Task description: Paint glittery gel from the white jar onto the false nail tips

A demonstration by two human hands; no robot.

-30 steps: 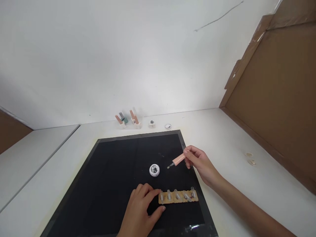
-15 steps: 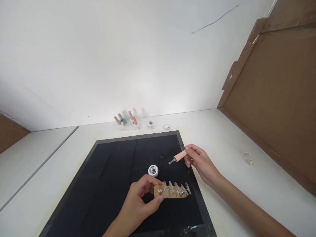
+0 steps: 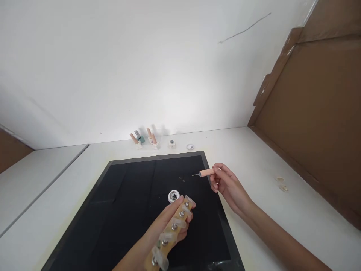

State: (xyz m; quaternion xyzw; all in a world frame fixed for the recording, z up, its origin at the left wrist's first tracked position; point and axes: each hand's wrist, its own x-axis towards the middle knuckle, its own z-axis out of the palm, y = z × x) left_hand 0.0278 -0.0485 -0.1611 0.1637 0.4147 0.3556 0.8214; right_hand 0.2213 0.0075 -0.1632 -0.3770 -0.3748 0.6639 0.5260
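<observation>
My left hand [image 3: 177, 216] is closed round the far end of a tan nail-tip stand [image 3: 170, 227], which slants toward me. Several clear false nails [image 3: 178, 222] stick out along it on silver metal knobs. In my right hand [image 3: 228, 182], thumb and fingers pinch the peach cap of a nail polish brush [image 3: 206, 172]. Its thin bristle end points left, in the air above the black mat [image 3: 124, 203]. Just beyond my left hand, a small round white pot [image 3: 173, 196] with silvery contents sits on the mat.
Several nail polish bottles [image 3: 154, 141] stand near the wall, most with peach caps. Right of them are a small open bottle [image 3: 172, 143] and a round white lid [image 3: 190, 146]. Two pale discs [image 3: 283, 188] lie at the right, by a cardboard panel [image 3: 310, 124].
My left hand has turned the nail-tip stand from lying crosswise to pointing toward me. The brush in my right hand has tipped up to nearly level.
</observation>
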